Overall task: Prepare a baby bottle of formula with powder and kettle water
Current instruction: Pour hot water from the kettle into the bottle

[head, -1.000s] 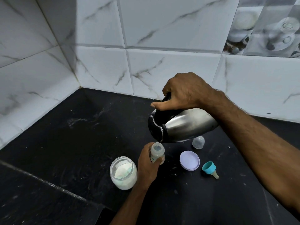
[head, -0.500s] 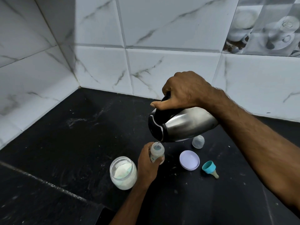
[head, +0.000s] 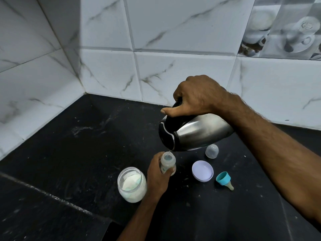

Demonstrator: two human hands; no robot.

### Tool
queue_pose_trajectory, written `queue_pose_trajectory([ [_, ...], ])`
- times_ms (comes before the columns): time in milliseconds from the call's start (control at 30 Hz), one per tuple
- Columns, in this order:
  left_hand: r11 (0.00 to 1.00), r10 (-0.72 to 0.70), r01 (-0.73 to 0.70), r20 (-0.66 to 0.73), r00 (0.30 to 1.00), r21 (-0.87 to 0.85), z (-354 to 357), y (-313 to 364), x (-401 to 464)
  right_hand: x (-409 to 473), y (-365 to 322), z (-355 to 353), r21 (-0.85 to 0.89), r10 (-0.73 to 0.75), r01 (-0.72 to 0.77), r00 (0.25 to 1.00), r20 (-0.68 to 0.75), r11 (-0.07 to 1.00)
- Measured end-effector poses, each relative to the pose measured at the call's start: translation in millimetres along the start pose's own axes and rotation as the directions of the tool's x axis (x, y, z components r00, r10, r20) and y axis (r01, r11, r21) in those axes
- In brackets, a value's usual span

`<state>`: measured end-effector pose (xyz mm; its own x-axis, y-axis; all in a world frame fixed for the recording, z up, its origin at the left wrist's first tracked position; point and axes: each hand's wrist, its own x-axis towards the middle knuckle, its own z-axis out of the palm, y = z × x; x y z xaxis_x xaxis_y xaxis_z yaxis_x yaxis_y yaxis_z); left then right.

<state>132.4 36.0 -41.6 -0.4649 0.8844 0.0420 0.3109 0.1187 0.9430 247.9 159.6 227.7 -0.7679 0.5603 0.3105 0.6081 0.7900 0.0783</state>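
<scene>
My right hand [head: 198,96] grips the black handle of a steel kettle [head: 196,132], tipped steeply to the left. A thin stream of water falls from its spout into the open mouth of a small baby bottle [head: 167,161]. My left hand [head: 157,176] holds the bottle upright on the black counter [head: 69,145]. Just left of that hand stands an open glass jar [head: 132,182] of white powder. The teal collar with its teat [head: 224,180] lies on its side to the right.
A round white jar lid [head: 202,170] lies flat between the bottle and the teat. A clear dome cap [head: 212,151] sits behind it, under the kettle. White marbled tile walls [head: 107,66] close off the back and left. A counter seam [head: 52,195] crosses the front left.
Nothing has visibly changed: the kettle stays tipped over the bottle and both hands keep their hold.
</scene>
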Motion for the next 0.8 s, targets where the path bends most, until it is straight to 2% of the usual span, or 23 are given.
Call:
queue_pose_trajectory([
  [800,1.0,0.002,-0.002,0.001,1.0,-0.018,0.8,-2.8,0.6,-0.1,-3.0,-4.7,0.004,-0.01,0.009,1.0,0.018,1.0],
])
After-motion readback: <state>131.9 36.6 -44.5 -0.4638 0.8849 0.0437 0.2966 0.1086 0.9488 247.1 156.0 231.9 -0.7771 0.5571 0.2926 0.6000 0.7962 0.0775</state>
